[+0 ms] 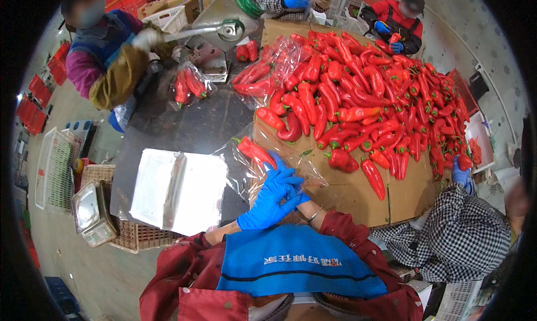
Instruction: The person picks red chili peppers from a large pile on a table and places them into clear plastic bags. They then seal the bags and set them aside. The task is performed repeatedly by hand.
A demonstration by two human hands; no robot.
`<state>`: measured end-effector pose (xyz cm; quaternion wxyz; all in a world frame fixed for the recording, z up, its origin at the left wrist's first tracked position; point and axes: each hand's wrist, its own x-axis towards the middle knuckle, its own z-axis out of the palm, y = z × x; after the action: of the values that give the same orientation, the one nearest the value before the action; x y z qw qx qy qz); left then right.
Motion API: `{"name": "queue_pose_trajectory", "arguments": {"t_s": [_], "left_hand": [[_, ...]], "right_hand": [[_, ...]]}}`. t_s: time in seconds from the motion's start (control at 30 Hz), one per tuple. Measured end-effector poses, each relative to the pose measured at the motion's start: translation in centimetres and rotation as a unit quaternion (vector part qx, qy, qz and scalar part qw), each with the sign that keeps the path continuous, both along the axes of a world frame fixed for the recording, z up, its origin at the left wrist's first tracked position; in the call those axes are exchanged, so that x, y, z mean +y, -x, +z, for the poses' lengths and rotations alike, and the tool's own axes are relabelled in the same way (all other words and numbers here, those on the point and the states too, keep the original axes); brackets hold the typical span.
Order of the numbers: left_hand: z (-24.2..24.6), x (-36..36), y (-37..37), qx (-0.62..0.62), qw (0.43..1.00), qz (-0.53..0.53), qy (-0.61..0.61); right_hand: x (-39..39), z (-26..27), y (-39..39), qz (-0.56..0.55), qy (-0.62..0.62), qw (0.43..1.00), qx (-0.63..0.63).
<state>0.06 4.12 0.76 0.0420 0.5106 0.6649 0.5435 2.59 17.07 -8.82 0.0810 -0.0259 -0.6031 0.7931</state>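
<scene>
My left hand (pixel 268 204), in a blue glove, lies across my right hand (pixel 286 175), gloved the same way. Their fingers overlap at a clear plastic bag (pixel 260 132) spread on the table. A red pepper (pixel 254 151) shows under the film, its lower end by the fingertips of my right hand. Whether either hand grips the film or the pepper cannot be told. A big pile of red peppers (pixel 356 98) covers the cardboard beyond. Two peppers in a clear bag (pixel 188 86) lie on the dark tabletop (pixel 155 124).
A stack of white sheets (pixel 180 191) lies left of my hands. A heat-sealer-like metal machine (pixel 222 31) stands at the far side, where a person in a mask holds its lever. Other gloved workers stand around the pile. Plastic crates (pixel 58 170) stand at left.
</scene>
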Motion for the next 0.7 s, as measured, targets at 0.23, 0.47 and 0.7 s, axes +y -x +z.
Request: {"name": "queue_pose_trajectory", "arguments": {"t_s": [0.23, 0.47, 0.7], "left_hand": [[-3.1, 0.2, 1.5, -0.043, 0.996, 0.045, 0.068], [-6.8, 1.1, 2.3, 0.0, 0.996, 0.052, 0.076], [-5.1, 1.0, 2.3, -0.117, 0.987, 0.068, 0.09]], "right_hand": [[2.7, 5.0, -2.8, 0.025, -0.494, 0.865, -0.086], [16.5, 7.2, -15.0, -0.36, -0.557, 0.727, -0.175], [19.7, 2.2, -18.3, -0.474, -0.505, 0.687, -0.221]]}}
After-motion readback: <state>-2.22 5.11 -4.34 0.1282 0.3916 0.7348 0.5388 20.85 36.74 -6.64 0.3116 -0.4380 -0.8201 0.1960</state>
